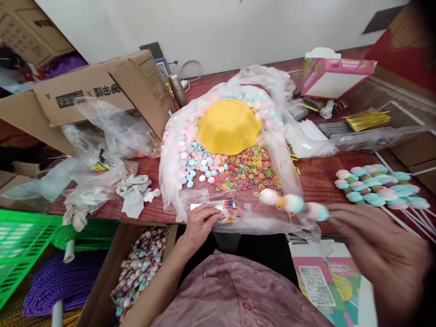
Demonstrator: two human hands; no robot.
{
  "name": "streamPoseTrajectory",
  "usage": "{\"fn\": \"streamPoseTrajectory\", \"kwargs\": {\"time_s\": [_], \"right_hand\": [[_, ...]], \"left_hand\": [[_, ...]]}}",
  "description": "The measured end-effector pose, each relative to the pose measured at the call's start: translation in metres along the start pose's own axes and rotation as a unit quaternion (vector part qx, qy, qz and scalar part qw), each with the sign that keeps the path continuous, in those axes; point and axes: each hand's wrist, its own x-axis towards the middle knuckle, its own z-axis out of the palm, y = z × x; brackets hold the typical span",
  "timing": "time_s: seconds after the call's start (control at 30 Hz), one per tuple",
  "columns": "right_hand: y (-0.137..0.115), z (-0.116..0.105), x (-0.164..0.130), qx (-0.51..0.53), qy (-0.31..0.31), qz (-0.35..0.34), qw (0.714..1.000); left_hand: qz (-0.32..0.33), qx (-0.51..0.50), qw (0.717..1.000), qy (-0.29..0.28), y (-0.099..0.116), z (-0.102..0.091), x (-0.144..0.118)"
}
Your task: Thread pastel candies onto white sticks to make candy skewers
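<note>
My right hand (384,254), blurred by motion, grips a marshmallow skewer (294,203) with pink, white and blue pieces and an orange bit between them. The skewer points left above the table's front edge. My left hand (202,225) pinches the edge of printed plastic wrappers (230,211) lying at the front edge. Beyond the hands, a clear plastic sheet (170,181) holds loose pastel marshmallows (199,163) and colourful ring candies (252,170). A yellow scalloped bowl (228,125) sits upside down on them.
Finished marshmallow skewers (378,186) lie in a pile at right. Gold twist ties (368,120) and a pink carton (337,75) stand behind them. An open cardboard box (91,95) and a crumpled cloth (134,193) are at left. Below are a box of wrapped candies (143,263) and a green basket (23,245).
</note>
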Motion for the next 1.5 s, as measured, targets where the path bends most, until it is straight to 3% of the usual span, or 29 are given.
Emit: {"fn": "streamPoseTrajectory", "kwargs": {"time_s": [0.1,0.2,0.33,0.53,0.83,0.93,1.1,1.17,1.5], "right_hand": [[-0.031,0.028,0.014,0.019,-0.068,-0.113,0.991],[-0.032,0.038,0.023,-0.006,-0.102,-0.165,0.981],[-0.026,0.032,0.021,0.006,-0.102,-0.169,0.98],[-0.029,0.028,0.013,0.04,-0.079,-0.091,0.992],[-0.013,0.035,0.013,-0.017,-0.11,-0.192,0.975],[-0.009,0.034,0.008,-0.022,-0.099,-0.166,0.981],[-0.004,0.034,-0.006,0.008,-0.015,-0.04,0.999],[-0.004,0.038,-0.012,0.027,-0.008,-0.008,1.0],[-0.005,0.052,-0.03,0.054,-0.028,-0.002,0.998]], "left_hand": [[0.013,-0.014,1.0,0.018,-0.001,0.001,-0.002],[0.022,-0.025,0.999,0.022,-0.002,0.002,-0.004],[0.014,-0.023,1.0,0.016,-0.004,0.002,-0.003],[0.023,-0.031,0.999,0.007,-0.007,0.004,-0.004],[0.045,0.003,0.999,0.002,-0.013,0.006,-0.01],[0.052,0.045,0.998,-0.014,-0.014,0.009,-0.011],[0.034,0.194,0.978,-0.073,-0.003,0.014,-0.006],[0.035,0.242,0.966,-0.084,0.001,0.018,-0.004],[0.035,0.287,0.953,-0.094,0.004,0.02,-0.004]]}}
